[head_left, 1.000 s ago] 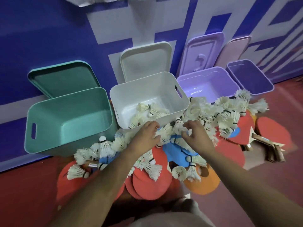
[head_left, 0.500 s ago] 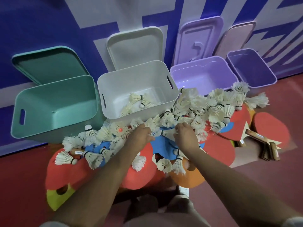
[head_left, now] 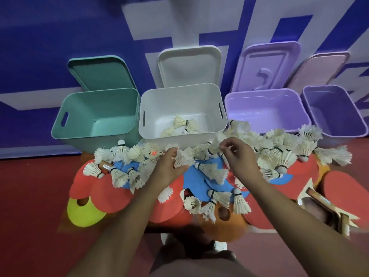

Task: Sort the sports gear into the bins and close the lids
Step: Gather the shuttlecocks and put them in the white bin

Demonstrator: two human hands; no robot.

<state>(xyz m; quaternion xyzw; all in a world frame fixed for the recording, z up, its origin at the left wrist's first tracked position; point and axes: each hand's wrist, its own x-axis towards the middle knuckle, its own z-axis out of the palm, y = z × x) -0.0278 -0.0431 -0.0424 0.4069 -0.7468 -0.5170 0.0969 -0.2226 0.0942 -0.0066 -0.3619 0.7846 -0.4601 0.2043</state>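
Four open bins stand in a row against the blue and white wall: a teal bin (head_left: 95, 114), a white bin (head_left: 179, 104), a lilac bin (head_left: 265, 108) and a purple bin (head_left: 335, 110). Each has its lid leaning upright behind it: the teal lid (head_left: 99, 72), white lid (head_left: 189, 64), lilac lid (head_left: 267, 66) and pink lid (head_left: 319, 70). The lilac lid carries a raised moulded shape rather like a 3, too soft to read as writing.

A few shuttlecocks (head_left: 183, 124) lie on the bottom of the white bin. The loose pile of shuttlecocks (head_left: 279, 148) is spread on the red floor (head_left: 30, 196) just in front of the bins, lying over flat disc cones (head_left: 111, 196) in red, blue, orange and yellow. One shuttle in the pile shows a glowing red spot (head_left: 152, 153). Red paddles (head_left: 343, 188) with wooden handles lie at the right edge of the pile.

The left hand (head_left: 169, 168) is in the middle of the pile, its fingers and thumb curled round a feathered shuttlecock (head_left: 182, 159). The right hand (head_left: 239, 156) is beside it, just below the white bin's front wall. Its fingertips (head_left: 221, 145) are drawn together at the feathers there; whether they actually hold one cannot be told.
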